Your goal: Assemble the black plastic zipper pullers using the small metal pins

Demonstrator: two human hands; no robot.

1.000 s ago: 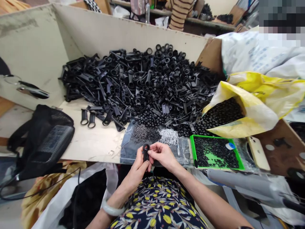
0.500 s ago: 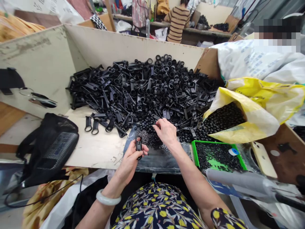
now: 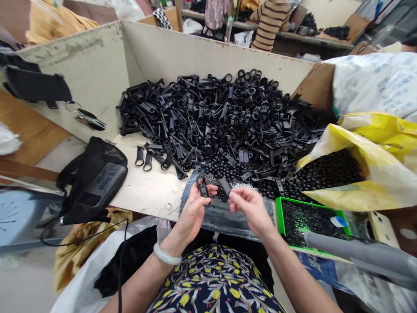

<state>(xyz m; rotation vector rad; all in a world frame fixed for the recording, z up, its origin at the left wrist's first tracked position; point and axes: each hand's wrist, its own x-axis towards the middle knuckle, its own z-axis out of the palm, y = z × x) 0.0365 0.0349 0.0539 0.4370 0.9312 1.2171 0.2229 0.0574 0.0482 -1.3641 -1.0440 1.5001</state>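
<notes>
My left hand, with a pale bangle at the wrist, holds a black ringed part upright between thumb and fingers. Just to its right, my right hand pinches the lower end of a flat dark plate. The two pieces are apart. Beyond both hands spreads a big pile of black plastic parts, made up of handles, rings and plates. Small black balls and tiny silvery pieces lie near my fingers.
A green tray of small black bits sits at right, below a yellow-white bag of black balls. A grey tube crosses in front. At left lie a black mesh bag and hanging keys. A person in stripes is behind the board.
My right hand has come back from the pile toward my left hand and now has a flat plate in its fingers. The view has shifted, so the scene sits farther right.
</notes>
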